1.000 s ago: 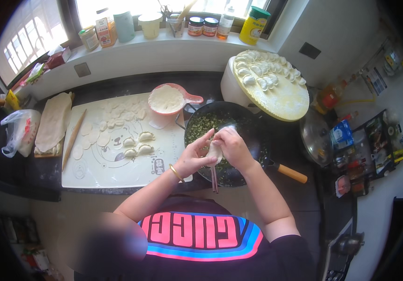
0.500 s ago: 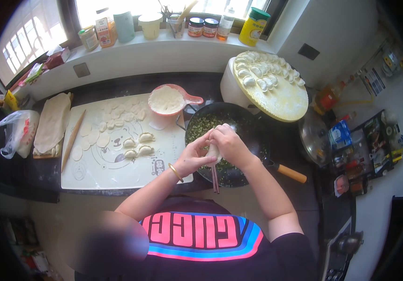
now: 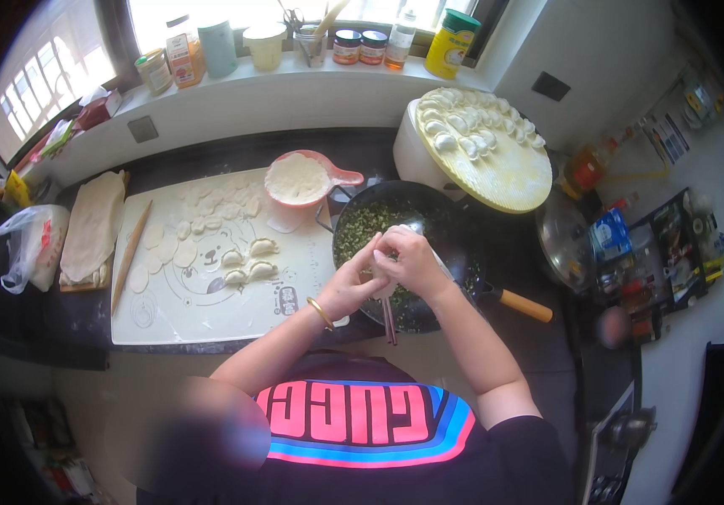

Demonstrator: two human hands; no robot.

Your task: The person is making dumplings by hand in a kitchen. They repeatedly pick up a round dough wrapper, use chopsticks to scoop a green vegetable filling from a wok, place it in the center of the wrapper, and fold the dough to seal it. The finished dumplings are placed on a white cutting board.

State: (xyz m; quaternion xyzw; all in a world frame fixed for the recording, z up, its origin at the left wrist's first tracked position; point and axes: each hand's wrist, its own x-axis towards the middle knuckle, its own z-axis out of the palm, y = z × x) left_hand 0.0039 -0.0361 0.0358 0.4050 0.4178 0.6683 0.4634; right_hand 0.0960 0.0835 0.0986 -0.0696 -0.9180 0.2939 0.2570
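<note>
Over the black wok (image 3: 456, 231), my left hand (image 3: 352, 284) and my right hand (image 3: 411, 259) meet at the fingertips. Both are closed round a dumpling wrapper (image 3: 384, 288), mostly covered by the fingers; whether its edge is sealed I cannot tell. A pair of chopsticks (image 3: 389, 321) sticks out below the hands toward me; what holds their upper part is hidden. Chopped green filling (image 3: 364, 220) lies in the wok beneath. To the left, several folded dumplings (image 3: 262, 268) and round flat wrappers (image 3: 185, 252) rest on a white mat (image 3: 181, 324).
A rolling pin (image 3: 131, 259) lies on the mat's left side, beside a board with a dough sheet (image 3: 94, 225). A pink bowl of flour (image 3: 347, 177) stands behind. Dumplings fill part of a round yellow tray (image 3: 509, 181) at back right. The wok's wooden handle (image 3: 524, 305) points right.
My hands stay together over the wok; the fingers have shifted slightly and now cover more of the wrapper. The whole view has moved a little.
</note>
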